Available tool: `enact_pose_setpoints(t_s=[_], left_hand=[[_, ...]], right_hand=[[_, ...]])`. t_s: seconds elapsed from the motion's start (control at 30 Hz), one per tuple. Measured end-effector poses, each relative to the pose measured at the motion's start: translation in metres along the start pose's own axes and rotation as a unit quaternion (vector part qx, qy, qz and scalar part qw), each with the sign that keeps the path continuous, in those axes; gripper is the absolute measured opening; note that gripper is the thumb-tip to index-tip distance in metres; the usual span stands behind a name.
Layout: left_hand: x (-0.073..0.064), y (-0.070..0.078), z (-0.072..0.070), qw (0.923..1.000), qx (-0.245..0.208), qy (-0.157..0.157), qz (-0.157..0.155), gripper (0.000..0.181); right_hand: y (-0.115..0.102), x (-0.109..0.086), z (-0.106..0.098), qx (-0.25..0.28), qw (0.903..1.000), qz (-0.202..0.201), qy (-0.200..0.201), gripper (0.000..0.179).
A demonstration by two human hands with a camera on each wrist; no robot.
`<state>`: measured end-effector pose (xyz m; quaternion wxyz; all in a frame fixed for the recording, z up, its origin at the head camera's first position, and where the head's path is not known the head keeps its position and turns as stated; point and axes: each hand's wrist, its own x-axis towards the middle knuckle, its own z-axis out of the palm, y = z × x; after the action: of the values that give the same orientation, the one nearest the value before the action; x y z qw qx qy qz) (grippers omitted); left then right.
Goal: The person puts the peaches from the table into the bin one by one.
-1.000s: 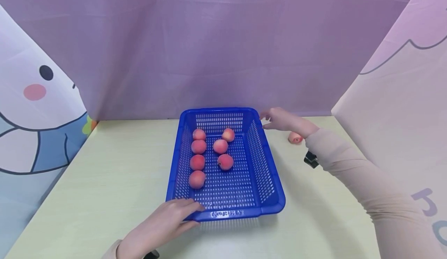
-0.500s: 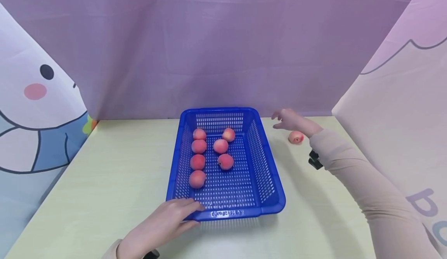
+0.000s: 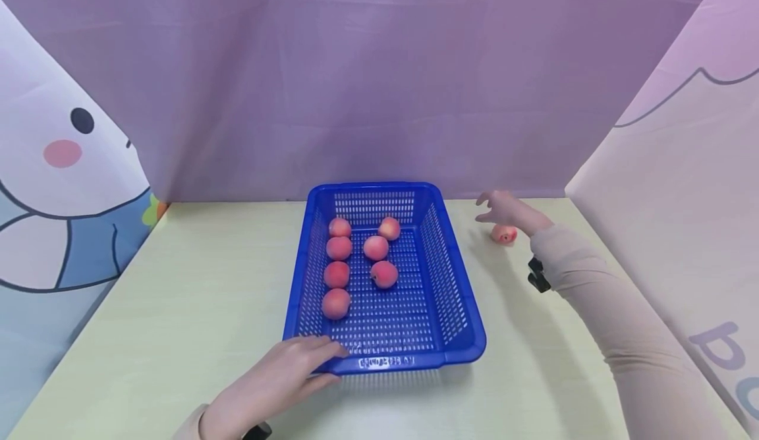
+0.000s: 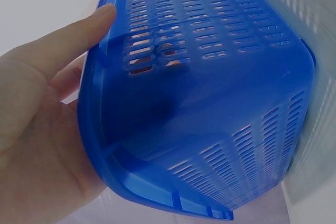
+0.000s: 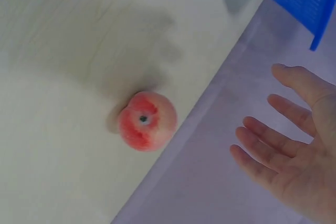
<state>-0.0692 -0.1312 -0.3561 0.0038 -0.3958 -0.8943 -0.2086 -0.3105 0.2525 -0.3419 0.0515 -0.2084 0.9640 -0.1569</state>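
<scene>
A blue perforated plastic basket (image 3: 379, 361) stands in the middle of the table. Inside it lie several peaches (image 3: 338, 248), a longer column on the left and a column of three beside it. My left hand (image 3: 290, 369) grips the basket's near left corner; in the left wrist view its thumb (image 4: 102, 19) lies over the rim. To the right of the basket, my right hand (image 3: 506, 209) hovers with parted fingers and holds nothing. Close by, a single peach (image 5: 147, 121) rests on the table, partly behind that hand in the head view.
The pale table (image 3: 196, 321) stretches to both sides of the basket. A purple cloth (image 3: 379, 84) hangs along its back edge. Printed cloth panels stand at the left (image 3: 65, 163) and right (image 3: 682, 183).
My right hand has moved right, away from the basket's far right rim, to beside the lone peach. My left hand and the basket have stayed in place.
</scene>
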Motion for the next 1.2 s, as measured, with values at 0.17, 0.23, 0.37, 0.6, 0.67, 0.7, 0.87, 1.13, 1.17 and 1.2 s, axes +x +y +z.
enact_pose_setpoints(t_s=[0.17,0.23,0.37,0.6,0.67,0.7,0.87,1.13,1.17,1.2], left_hand=[[0.0,0.0,0.0,1.0,0.0,0.0,-0.001,0.02],[0.0,0.0,0.0,1.0,0.001,0.001,-0.001,0.02],[0.0,0.0,0.0,1.0,0.001,0.001,-0.001,0.021],[-0.001,0.001,0.0,1.0,0.0,0.006,0.004,0.02],[-0.001,0.001,0.0,1.0,0.0,0.005,0.003,0.02],[-0.001,0.0,0.0,1.0,0.0,0.004,0.002,0.02],[-0.001,0.0,0.0,1.0,0.002,0.003,0.001,0.02],[-0.001,0.0,0.0,1.0,0.002,-0.001,0.001,0.02],[-0.001,0.0,0.0,1.0,0.002,0.0,0.003,0.021],[-0.001,0.0,0.001,1.0,0.003,0.002,0.003,0.021]], right_hand=[[0.008,-0.001,0.006,-0.011,0.9999,-0.004,0.006,0.037],[0.011,-0.001,0.008,-0.009,0.9999,0.003,0.004,0.037],[0.016,-0.003,0.011,-0.007,0.9997,0.023,0.001,0.038],[0.028,-0.005,0.018,-0.016,0.9994,0.03,-0.003,0.04],[0.03,-0.005,0.02,-0.016,0.9993,0.033,-0.005,0.04],[0.031,-0.006,0.02,-0.016,0.9992,0.037,-0.007,0.041],[0.034,-0.009,0.022,-0.012,0.9978,0.063,-0.017,0.041],[0.04,-0.014,0.028,0.023,0.9949,0.092,-0.035,0.042],[0.041,-0.014,0.029,0.028,0.9946,0.094,-0.035,0.042],[0.041,-0.015,0.03,0.034,0.9945,0.094,-0.033,0.043]])
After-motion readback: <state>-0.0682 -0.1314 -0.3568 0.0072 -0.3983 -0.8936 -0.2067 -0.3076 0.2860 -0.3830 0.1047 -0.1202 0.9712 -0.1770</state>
